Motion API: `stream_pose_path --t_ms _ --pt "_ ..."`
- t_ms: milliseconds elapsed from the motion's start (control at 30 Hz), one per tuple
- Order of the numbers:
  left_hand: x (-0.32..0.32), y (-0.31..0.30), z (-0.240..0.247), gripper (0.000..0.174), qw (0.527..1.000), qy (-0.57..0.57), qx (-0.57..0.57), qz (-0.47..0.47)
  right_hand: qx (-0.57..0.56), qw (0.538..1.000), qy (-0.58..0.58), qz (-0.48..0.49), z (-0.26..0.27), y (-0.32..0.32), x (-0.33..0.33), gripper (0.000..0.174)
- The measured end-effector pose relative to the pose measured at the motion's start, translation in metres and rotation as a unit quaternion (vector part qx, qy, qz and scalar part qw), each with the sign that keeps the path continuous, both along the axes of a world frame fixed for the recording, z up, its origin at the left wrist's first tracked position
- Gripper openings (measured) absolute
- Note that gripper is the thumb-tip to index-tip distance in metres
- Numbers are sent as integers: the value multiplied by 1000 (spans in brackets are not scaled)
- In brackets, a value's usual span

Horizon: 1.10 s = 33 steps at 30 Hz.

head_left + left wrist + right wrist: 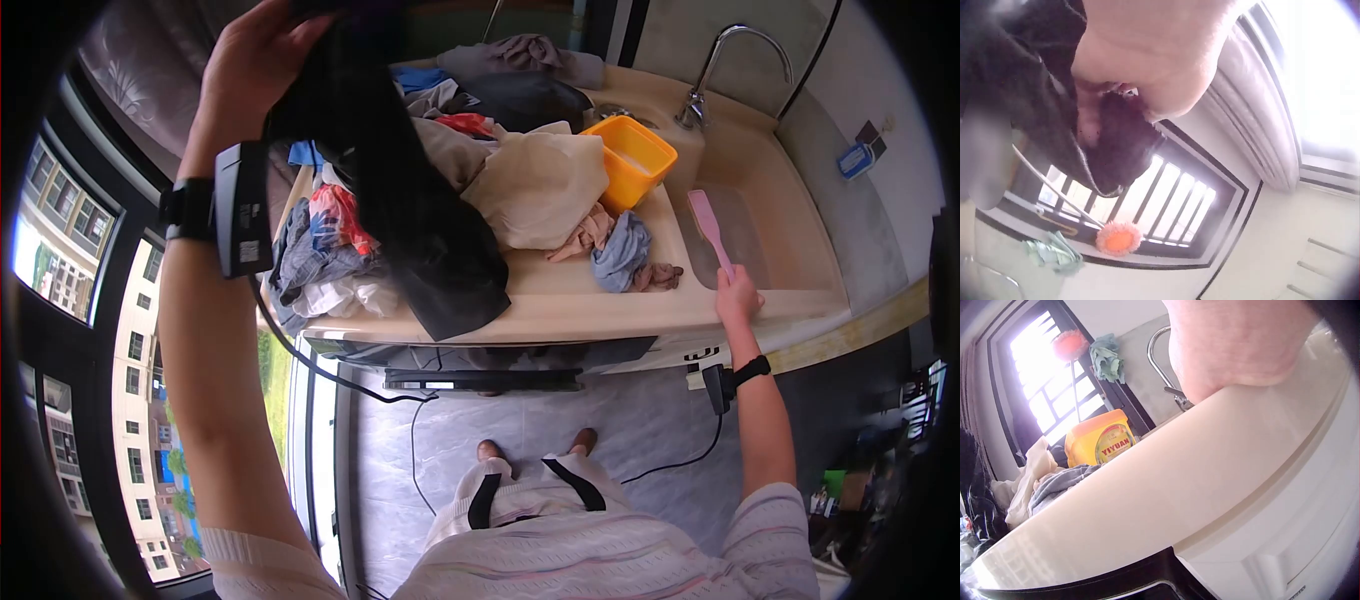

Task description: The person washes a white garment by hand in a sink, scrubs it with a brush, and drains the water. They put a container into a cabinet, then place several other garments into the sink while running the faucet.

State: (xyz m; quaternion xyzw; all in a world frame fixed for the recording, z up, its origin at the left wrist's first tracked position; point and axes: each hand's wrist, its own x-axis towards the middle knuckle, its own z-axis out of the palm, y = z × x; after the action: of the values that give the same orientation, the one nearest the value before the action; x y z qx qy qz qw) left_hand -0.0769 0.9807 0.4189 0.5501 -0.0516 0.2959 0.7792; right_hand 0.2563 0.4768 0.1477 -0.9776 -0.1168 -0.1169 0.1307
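A long black garment (430,230) hangs from the left hand (255,60), its lower end over the counter's front edge. In the left wrist view the left hand (1147,56) pinches the dark cloth (1122,137) between thumb and fingers. Over the sink's front rim, the right hand (738,298) grips the handle of a pink brush or paddle (708,222), whose flat end points into the basin. Only the heel of the right hand (1235,350) shows in the right wrist view; its fingers are hidden there.
Piled clothes (330,250) cover the counter's left part. A beige cloth (540,185), a yellow container (632,155) and a blue-grey cloth (621,255) lie left of the sink basin (800,230). A tap (692,105) stands behind. Cables run from both wrists.
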Motion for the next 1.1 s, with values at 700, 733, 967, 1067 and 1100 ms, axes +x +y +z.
stream_pose_path --t_ms 700,733,967,1067,1100 --pt "-1 -153 -185 19 659 348 559 365 -21 1000 -6 3 3 1 -3 24" --pt "2 -162 -182 19 655 336 569 367 -19 1000 -5 2 3 1 -2 24" --pt "23 -197 -177 19 661 260 607 355 -6 1000 -21 12 -3 -2 1 25" --pt "32 -210 -188 15 670 248 624 317 -11 1000 -8 1 -2 -1 1 26" --pt "35 -214 -190 14 670 255 628 304 -13 1000 -10 -5 -3 -1 1 26"
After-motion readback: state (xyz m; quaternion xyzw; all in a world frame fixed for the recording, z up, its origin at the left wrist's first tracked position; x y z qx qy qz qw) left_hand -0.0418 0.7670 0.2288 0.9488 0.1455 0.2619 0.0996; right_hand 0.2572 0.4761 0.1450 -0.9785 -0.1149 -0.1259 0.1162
